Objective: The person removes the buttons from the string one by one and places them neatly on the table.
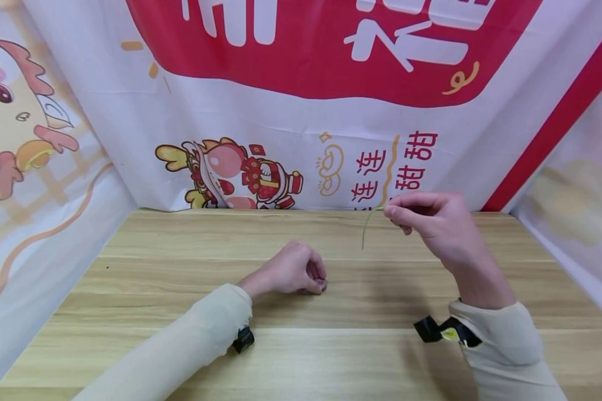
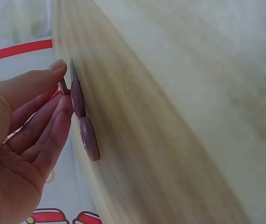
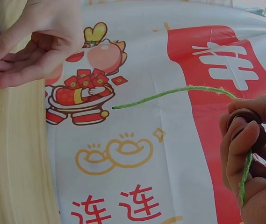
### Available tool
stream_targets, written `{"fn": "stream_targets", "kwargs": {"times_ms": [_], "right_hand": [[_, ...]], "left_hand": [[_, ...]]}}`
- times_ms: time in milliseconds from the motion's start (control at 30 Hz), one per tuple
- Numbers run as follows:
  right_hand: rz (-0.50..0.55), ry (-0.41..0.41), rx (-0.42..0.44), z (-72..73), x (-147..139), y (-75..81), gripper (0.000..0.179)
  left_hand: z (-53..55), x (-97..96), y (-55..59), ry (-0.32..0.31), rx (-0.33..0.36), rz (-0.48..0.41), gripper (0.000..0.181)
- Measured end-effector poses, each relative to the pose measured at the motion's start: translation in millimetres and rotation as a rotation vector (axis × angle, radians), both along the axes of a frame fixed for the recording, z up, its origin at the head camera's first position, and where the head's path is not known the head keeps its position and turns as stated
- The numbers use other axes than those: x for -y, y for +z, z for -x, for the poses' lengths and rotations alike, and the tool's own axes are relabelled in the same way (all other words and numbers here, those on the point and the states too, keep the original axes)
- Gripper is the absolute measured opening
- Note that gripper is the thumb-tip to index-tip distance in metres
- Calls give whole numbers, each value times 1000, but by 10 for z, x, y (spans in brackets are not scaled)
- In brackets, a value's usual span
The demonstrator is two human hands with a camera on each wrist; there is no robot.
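My left hand is low over the table, thumb and fingertips pinching a small brown button. Two more brown buttons lie right beside those fingertips, in the left wrist view. Higher up and to the right, my right hand pinches dark brown buttons together with a green string. One end of the string juts out past the fingertips and droops in the head view. Another length of it runs down along the palm in the right wrist view.
The wood-grain table is backed by a white cloth with red and cartoon prints. Cloth walls also stand at left and right. A black strap with a small camera sits on the right wrist.
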State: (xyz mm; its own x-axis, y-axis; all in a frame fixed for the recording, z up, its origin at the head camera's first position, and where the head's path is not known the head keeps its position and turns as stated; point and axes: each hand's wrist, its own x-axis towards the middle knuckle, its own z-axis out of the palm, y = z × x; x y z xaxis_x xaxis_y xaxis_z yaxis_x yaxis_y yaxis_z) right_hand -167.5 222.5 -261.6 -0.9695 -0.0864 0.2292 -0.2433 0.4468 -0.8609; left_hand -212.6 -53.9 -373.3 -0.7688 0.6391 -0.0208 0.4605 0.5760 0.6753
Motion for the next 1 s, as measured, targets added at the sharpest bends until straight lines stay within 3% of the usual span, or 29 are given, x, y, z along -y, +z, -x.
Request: {"fn": "stream_targets", "kwargs": {"times_ms": [433, 567, 700, 833, 900, 1000], "right_hand": [[-4, 19, 13, 3, 23, -11, 27], [-8, 19, 16, -5, 17, -8, 28], [0, 18, 14, -18, 21, -5, 27], [18, 30, 11, -26, 58, -11, 25], [21, 39, 9, -27, 87, -18, 25], [25, 59, 3, -21, 135, -30, 25]], "left_hand": [[-4, 78, -33, -24, -107, 48, 14], [-2, 101, -2, -1, -74, 70, 15], [-11, 91, 89, 62, 23, 49, 22], [-44, 22, 280, 137, 17, -58, 28], [-71, -35, 383, 168, -42, -160, 24], [-133, -138, 513, 207, -69, -366, 22]]}}
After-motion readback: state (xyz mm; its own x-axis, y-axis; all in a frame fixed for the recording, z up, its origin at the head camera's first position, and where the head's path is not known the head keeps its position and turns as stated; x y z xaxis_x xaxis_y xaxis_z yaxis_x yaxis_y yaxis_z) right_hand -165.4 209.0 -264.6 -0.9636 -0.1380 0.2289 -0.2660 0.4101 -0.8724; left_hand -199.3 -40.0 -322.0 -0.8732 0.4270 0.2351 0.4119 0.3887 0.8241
